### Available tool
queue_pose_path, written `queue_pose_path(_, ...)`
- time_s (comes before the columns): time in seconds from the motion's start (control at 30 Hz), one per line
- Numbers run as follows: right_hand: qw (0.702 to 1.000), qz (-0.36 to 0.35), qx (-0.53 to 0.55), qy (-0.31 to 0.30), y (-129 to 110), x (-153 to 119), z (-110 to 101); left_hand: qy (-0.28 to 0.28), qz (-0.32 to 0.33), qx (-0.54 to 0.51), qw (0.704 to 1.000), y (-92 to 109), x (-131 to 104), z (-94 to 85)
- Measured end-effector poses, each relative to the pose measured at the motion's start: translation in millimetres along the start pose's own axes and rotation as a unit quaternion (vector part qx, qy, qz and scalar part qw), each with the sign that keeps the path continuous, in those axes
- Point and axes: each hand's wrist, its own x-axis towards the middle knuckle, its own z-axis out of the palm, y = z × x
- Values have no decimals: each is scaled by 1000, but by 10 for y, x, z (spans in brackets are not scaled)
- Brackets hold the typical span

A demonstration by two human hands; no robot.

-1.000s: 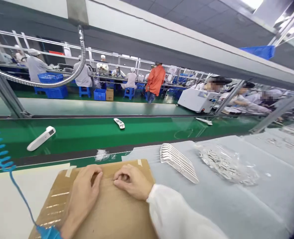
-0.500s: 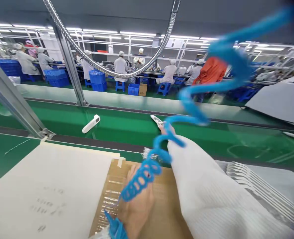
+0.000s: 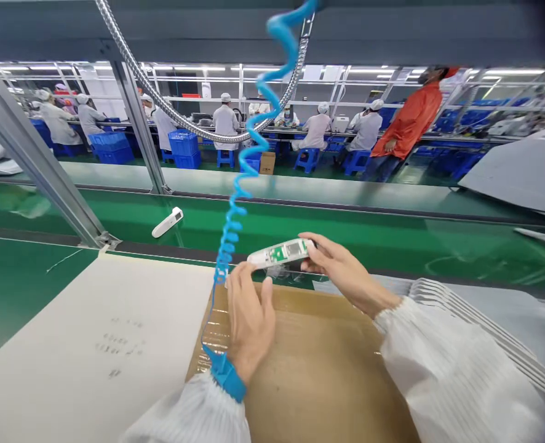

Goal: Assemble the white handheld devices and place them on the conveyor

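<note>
My right hand grips the right end of a white handheld device, whose open face shows a green circuit board and a grey square part. The device is held above the far edge of the brown cardboard. My left hand is over the cardboard with its thumb apart from the fingers; its fingertips are at the device's left end. A blue wrist strap with a coiled blue cord is on my left wrist. Another white device lies on the green belt.
White paper lies at the left, and a stack of white curved parts at the right. Metal posts stand at the left, under a hanging metal hose. People in white coats sit beyond; a person in orange stands.
My right hand has come back from the green belt with a white device in it. My left hand has moved up towards the device. The coiled cord has swung left and hangs more upright.
</note>
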Motion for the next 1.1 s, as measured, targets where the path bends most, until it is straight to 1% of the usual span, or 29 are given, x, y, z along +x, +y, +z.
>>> queue_pose_path(0.03,1000,2,12,-26,2,-162,10,8,5,-3,1000,13,10,-23)
queue_pose_path(0.07,999,-1,17,-45,20,-300,22,-7,11,-9,1000,26,17,-47)
queue_pose_path(0.1,998,-6,17,-57,51,-413,34,-48,15,-19,999,37,21,-70)
queue_pose_path(0.13,998,-11,13,-62,90,-500,45,-109,14,-32,993,45,21,-91)
queue_pose_path(0.17,999,-17,2,-51,131,-565,52,-174,7,-44,984,51,18,-107)
queue_pose_path(0.2,999,-25,-18,-28,170,-612,57,-229,-3,-54,972,55,12,-119)
queue_pose_path(0.23,998,-38,-46,4,200,-645,61,-266,-14,-57,962,59,2,-127)
queue_pose_path(0.27,994,-60,-82,35,217,-667,63,-283,-21,-54,957,63,-10,-133)
queue_pose_path(0.33,972,-132,-181,73,205,-691,75,-274,-16,-34,961,78,-36,-138)
queue_pose_path(0.37,951,-175,-243,80,181,-697,86,-266,-10,-23,964,89,-48,-140)
queue_pose_path(0.43,887,-252,-376,91,117,-702,119,-256,-5,-4,967,112,-64,-145)
queue_pose_path(0.5,819,-295,-481,103,70,-702,162,-250,-10,11,968,129,-61,-150)
queue_pose_path(0.53,794,-304,-515,106,62,-700,185,-248,-15,17,969,132,-51,-153)
queue_pose_path(0.57,776,-312,-538,101,65,-696,207,-243,-26,24,970,132,-36,-157)
queue_pose_path(0.6,765,-319,-551,92,76,-689,228,-234,-41,31,971,126,-15,-161)
queue_pose_path(0.63,762,-324,-555,80,92,-676,248,-220,-60,39,973,117,8,-166)
queue_pose_path(0.7,775,-326,-538,63,120,-628,287,-180,-98,60,977,92,58,-179)
queue_pose_path(0.73,785,-323,-525,65,125,-591,306,-163,-110,71,978,80,79,-188)
queue_pose_path(0.8,797,-321,-504,86,116,-497,343,-149,-106,84,980,63,108,-205)
queue_pose_path(0.87,791,-337,-501,102,91,-395,371,-158,-85,86,980,59,119,-224)
queue_pose_path(0.97,775,-373,-499,107,63,-287,389,-163,-63,81,981,71,115,-248)
queue_pose_path(1.1,763,-392,-493,144,66,-272,381,-161,-39,91,982,86,95,-251)
